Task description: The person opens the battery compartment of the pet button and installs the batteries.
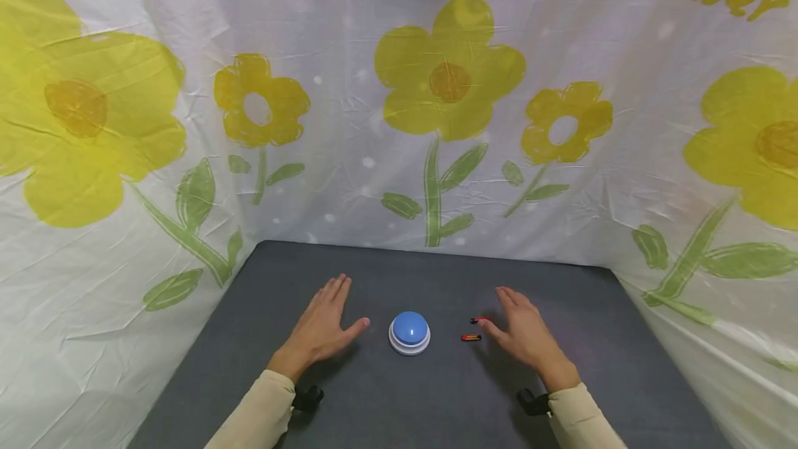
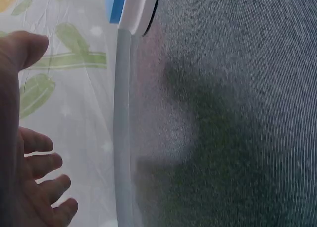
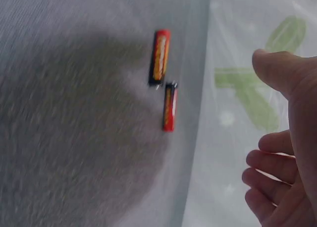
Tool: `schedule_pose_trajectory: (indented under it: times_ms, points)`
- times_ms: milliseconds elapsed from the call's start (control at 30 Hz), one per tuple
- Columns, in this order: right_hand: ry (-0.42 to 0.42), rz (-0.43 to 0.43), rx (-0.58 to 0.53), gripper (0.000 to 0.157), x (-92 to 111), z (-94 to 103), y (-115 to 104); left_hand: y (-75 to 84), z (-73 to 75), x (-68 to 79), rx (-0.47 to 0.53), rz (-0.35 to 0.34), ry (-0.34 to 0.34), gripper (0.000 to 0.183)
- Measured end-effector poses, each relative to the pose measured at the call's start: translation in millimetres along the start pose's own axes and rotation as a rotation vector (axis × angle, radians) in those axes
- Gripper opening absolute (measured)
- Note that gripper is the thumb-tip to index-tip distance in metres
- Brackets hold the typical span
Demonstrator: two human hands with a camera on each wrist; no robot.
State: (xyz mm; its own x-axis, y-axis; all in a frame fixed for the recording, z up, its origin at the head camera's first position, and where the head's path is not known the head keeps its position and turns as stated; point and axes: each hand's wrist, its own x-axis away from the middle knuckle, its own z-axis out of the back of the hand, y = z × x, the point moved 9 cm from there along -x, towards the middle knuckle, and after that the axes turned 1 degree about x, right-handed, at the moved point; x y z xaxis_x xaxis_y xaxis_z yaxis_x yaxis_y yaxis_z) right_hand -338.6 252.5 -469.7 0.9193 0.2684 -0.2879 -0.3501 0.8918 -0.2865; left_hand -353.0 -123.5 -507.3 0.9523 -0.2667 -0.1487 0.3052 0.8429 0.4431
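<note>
A round push button (image 1: 409, 329) with a blue dome and white base sits on the dark grey table between my hands. Its edge shows at the top of the left wrist view. My left hand (image 1: 321, 328), fingers extended and thumb apart, hovers left of the button and holds nothing. Two red and black batteries (image 1: 471, 338) lie right of the button; in the right wrist view the nearer battery (image 3: 160, 57) and the farther battery (image 3: 170, 107) lie almost end to end. Over their right side is my right hand (image 1: 524, 331), empty, its thumb overlapping the farther battery in the head view.
The grey table (image 1: 374, 407) ends at a white cloth backdrop (image 1: 337, 192) printed with yellow flowers, which rises behind it and along both sides. Dark straps with small camera mounts (image 1: 533, 402) circle both wrists below the cream sleeves.
</note>
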Motion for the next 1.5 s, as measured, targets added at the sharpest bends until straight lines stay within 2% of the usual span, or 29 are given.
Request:
schedule_pose_trajectory:
  times_ms: [167, 333, 567, 800, 1000, 1067, 1133, 1200, 1233, 1300, 1367, 1400, 1500]
  points:
    - [-0.005, 0.036, -0.051, 0.076, -7, -1.2, -20, 9.1, 0.9, -0.9, 0.083, -0.034, 0.002, 0.095]
    - [-0.050, 0.050, -0.067, 0.079, -14, -12.3, -35, 21.6, -0.8, -2.2, 0.155, -0.077, -0.013, 0.088]
    - [-0.103, 0.080, -0.077, 0.079, -21, -34.9, -51, 28.8, -15.0, -4.9, 0.180, -0.092, -0.047, 0.084]
    - [-0.096, 0.132, -0.102, 0.077, -24, -52.1, -68, 33.6, -33.3, -6.1, 0.214, -0.099, -0.076, 0.083]
    - [-0.120, 0.160, -0.111, 0.075, -24, -65.8, -80, 42.4, -43.9, -8.1, 0.255, -0.169, -0.074, 0.077]
    - [-0.121, 0.183, -0.160, 0.073, -24, -71.0, -82, 45.2, -48.3, -10.0, 0.254, -0.190, -0.073, 0.075]
    - [-0.091, 0.270, -0.172, 0.077, -27, -93.1, -69, 49.0, -50.7, -10.7, 0.261, -0.217, -0.070, 0.073]
    - [-0.090, 0.300, -0.200, 0.076, -27, -99.5, -70, 52.2, -53.1, -11.0, 0.273, -0.246, -0.063, 0.070]
    - [-0.089, 0.310, -0.211, 0.074, -27, -102.9, -71, 51.5, -57.8, -12.1, 0.261, -0.283, -0.043, 0.067]
    - [-0.108, 0.302, -0.205, 0.070, -27, -107.8, -74, 54.0, -60.2, -11.1, 0.281, -0.323, -0.029, 0.063]
    - [-0.158, 0.219, -0.228, 0.063, -25, -94.7, -92, 52.1, -67.8, -12.8, 0.267, -0.371, -0.001, 0.059]
    - [-0.168, 0.202, -0.231, 0.062, -25, -95.1, -94, 49.6, -73.2, -13.7, 0.245, -0.394, 0.012, 0.057]
    - [-0.193, 0.156, -0.231, 0.062, -23, -97.0, -96, 53.2, -73.0, -12.9, 0.234, -0.380, 0.015, 0.055]
